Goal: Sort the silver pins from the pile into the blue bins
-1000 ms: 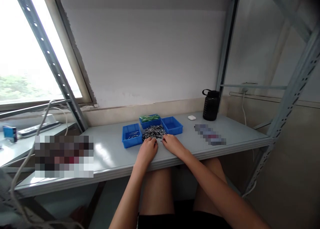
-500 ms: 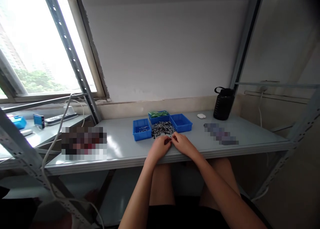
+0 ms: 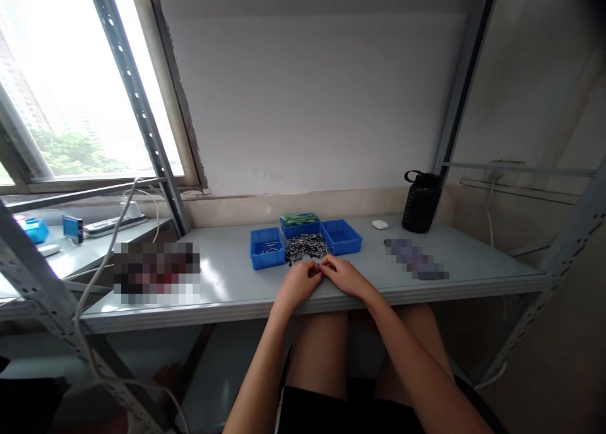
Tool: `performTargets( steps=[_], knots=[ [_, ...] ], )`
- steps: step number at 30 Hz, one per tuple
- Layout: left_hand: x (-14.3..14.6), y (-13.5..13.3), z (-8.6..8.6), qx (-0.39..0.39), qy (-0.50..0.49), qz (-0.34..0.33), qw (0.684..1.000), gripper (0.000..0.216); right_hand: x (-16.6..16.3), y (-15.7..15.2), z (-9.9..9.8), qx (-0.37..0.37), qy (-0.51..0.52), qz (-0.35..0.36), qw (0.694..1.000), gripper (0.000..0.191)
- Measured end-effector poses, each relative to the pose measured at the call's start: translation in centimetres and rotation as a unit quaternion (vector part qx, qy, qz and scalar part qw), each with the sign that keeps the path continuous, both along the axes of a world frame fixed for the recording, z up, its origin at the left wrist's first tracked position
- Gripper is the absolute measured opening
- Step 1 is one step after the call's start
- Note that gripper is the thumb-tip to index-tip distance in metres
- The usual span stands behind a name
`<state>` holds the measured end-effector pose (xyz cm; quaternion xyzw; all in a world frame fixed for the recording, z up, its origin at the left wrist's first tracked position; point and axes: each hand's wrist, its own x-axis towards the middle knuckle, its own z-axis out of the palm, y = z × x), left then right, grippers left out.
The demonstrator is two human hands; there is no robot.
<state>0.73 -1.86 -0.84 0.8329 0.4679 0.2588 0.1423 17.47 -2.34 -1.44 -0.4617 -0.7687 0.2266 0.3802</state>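
My left hand [image 3: 302, 281] and my right hand [image 3: 344, 275] meet over the front part of the table, fingertips pinched together. Something small and dark shows between them, too small to name for certain. Just beyond my fingers lies a pile of screws [image 3: 307, 247], silvery with dark heads. Around the pile stand three blue trays: the left tray [image 3: 267, 261] has a few screws in it, the back tray [image 3: 303, 228] holds green packets [image 3: 299, 219], and the right tray [image 3: 341, 237] shows a bare bottom.
A black water bottle [image 3: 421, 201] and a small white case [image 3: 379, 224] stand at the back right. Blurred-out items lie on the table [image 3: 227, 232] at left and right. Metal uprights [image 3: 137, 99] frame it; a white cable [image 3: 97, 282] hangs at the left.
My head view has shifted slightly, moving the scene a little. My hands stay pinched together in front of the screw pile, with only slight finger movement.
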Motion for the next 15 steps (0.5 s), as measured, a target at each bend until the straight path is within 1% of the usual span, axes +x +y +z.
performTargets(
  steps=[8,15],
  knots=[
    [0.05,-0.13,0.1,0.0,0.015,0.013,1.0,0.02,-0.22,-0.14,0.13,0.003,0.03,-0.019,0.999,0.022],
    [0.13,-0.28,0.0,0.006,0.002,0.027,1.0,0.02,-0.09,0.12,-0.15,0.0,0.049,-0.026,0.998,0.016]
  ],
)
